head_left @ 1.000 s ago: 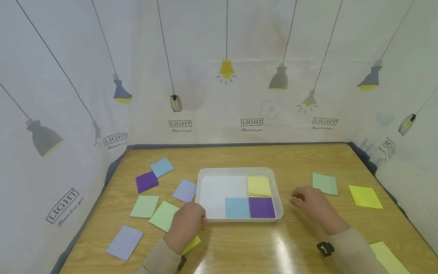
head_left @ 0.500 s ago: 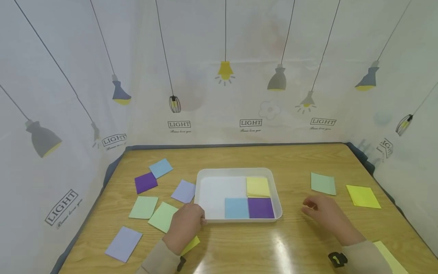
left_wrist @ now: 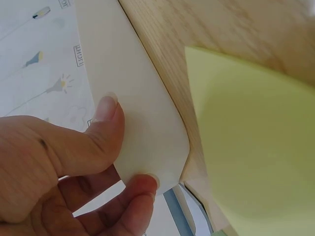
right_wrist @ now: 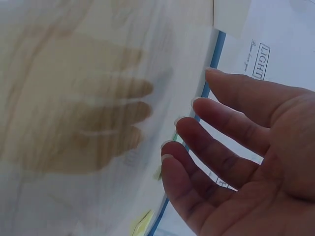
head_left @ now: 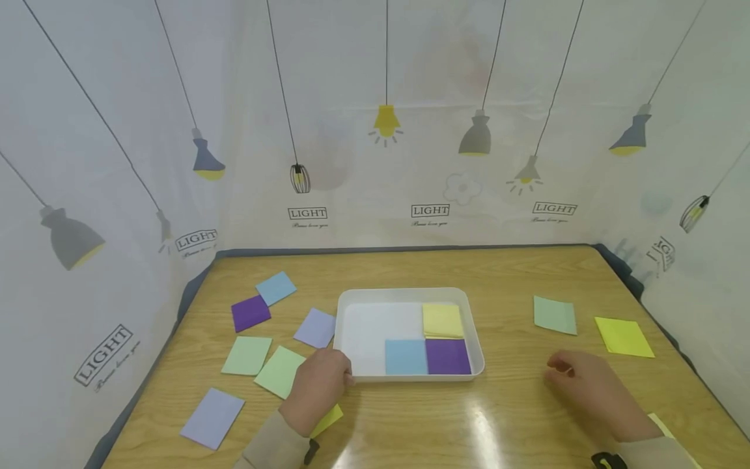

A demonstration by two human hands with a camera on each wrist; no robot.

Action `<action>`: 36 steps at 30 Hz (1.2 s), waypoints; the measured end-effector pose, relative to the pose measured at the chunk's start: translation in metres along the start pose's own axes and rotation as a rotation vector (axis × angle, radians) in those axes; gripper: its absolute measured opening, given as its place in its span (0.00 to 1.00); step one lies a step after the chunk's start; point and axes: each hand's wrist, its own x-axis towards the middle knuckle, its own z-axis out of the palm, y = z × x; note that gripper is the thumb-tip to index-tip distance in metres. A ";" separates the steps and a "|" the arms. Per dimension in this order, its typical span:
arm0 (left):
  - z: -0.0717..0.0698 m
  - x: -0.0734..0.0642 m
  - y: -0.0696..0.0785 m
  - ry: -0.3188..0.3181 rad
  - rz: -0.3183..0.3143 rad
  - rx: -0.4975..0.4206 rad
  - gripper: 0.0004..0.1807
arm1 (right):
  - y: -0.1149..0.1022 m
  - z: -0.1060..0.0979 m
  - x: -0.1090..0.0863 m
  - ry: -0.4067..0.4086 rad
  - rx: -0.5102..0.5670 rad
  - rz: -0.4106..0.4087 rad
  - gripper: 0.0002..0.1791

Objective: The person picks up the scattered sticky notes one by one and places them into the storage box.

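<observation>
My left hand point(head_left: 318, 388) grips the near left corner of a shallow white tray point(head_left: 375, 320). In the left wrist view the thumb lies along the tray's outer wall point(left_wrist: 142, 93) and fingertips show at the corner. Inside the tray lie a light yellow sticky note pad point(head_left: 443, 321), a blue note point(head_left: 405, 357) and a purple note point(head_left: 448, 356). My right hand point(head_left: 600, 391) is above the table to the right of the tray, holding nothing, its fingers relaxed and slightly bent. Nearest to it are a green note point(head_left: 555, 315) and a bright yellow note point(head_left: 624, 337).
Left of the tray lie lilac notes point(head_left: 212, 417), green notes point(head_left: 247, 355), a purple note point(head_left: 250, 313) and a blue note point(head_left: 276, 288). A yellow note point(head_left: 328, 420) is partly under the left forearm. The right sleeve partly covers a pale yellow note point(head_left: 661, 425).
My right hand has moved right and toward the near side, away from the tray. The left hand stays at the tray's corner, and the notes have not moved.
</observation>
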 end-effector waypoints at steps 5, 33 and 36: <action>-0.001 0.001 0.002 -0.006 -0.001 -0.003 0.07 | 0.016 -0.007 -0.007 -0.029 -0.010 0.039 0.22; -0.005 0.000 0.004 -0.025 -0.011 -0.005 0.08 | 0.078 -0.031 -0.035 -0.178 -0.019 0.135 0.34; -0.005 0.001 0.004 -0.025 -0.007 -0.005 0.08 | 0.082 -0.034 -0.037 -0.218 -0.028 0.154 0.36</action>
